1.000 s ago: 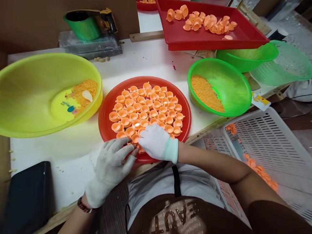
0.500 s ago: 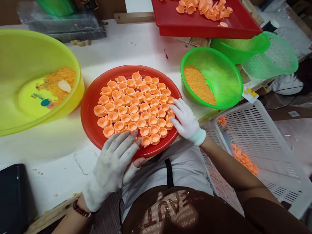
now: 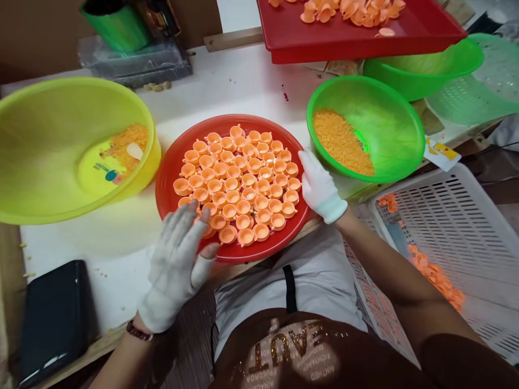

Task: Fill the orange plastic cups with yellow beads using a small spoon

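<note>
A round red tray (image 3: 168, 202) holds many small orange toy cups (image 3: 232, 183), most with their mouths up and packed close together. My left hand (image 3: 174, 259), in a white glove with bare fingertips, is open, its fingers spread over the cups at the tray's lower left. The thumb stands apart near the front rim. On the right side, my right hand (image 3: 320, 186), also in a white glove, grips the tray's rim beside the outermost cups; the undersides of its fingers are hidden.
A yellow basin (image 3: 81, 205) with orange bits and a pale scoop stands left. To the right, a green bowl (image 3: 389, 129) holds orange bits. Behind is a red rectangular tray (image 3: 284, 32) of orange pieces. A white crate (image 3: 458, 216) is lower right, a black case (image 3: 57, 319) lower left.
My left hand has drawn back to the left, uncovering cups near the front. My right hand has shifted off the cups onto the tray's rim. Cups at the front have shifted. The view has turned slightly.
</note>
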`<action>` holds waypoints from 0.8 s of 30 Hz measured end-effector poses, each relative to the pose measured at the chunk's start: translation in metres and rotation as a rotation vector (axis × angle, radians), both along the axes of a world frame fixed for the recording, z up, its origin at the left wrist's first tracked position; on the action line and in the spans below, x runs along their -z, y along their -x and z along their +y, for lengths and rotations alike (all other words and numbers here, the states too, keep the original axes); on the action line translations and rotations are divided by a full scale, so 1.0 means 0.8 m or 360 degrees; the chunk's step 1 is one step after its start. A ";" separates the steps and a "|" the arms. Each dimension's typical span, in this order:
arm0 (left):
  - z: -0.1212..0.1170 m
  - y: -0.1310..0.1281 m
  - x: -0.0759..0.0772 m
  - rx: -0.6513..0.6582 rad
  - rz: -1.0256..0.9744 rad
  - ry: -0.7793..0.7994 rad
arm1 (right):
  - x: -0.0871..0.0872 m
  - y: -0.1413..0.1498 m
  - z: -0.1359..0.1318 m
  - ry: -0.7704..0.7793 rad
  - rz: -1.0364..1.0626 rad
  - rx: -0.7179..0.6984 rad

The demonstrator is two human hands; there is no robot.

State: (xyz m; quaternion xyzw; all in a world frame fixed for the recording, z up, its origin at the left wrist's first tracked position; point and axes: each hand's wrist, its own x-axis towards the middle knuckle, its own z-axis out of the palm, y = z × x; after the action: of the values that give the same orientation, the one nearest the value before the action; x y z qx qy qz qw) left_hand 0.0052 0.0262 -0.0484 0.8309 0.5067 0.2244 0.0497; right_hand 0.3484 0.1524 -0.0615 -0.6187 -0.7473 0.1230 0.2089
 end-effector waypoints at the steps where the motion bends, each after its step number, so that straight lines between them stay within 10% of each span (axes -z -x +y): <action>1: 0.002 0.006 0.003 -0.0114 0.0004 0.0050 | 0.001 0.002 -0.002 0.0013 -0.0003 0.0018; 15: 0.051 0.001 -0.013 -0.0199 0.0145 0.0110 | -0.008 -0.001 -0.049 0.0016 0.0164 0.0045; 20: 0.069 0.066 -0.048 -0.0770 -0.0223 -0.0513 | 0.011 -0.007 -0.034 0.0054 0.0365 0.0125; 24: 0.076 0.084 -0.075 -0.0930 -0.0212 -0.0487 | 0.020 0.005 -0.043 0.0039 0.0397 0.0162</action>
State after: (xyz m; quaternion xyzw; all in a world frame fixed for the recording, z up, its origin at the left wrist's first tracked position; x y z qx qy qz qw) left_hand -0.0619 0.0873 0.0116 0.6318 0.6797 0.3564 -0.1090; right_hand 0.3448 0.1177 -0.0777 -0.6382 -0.6817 0.1974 0.2985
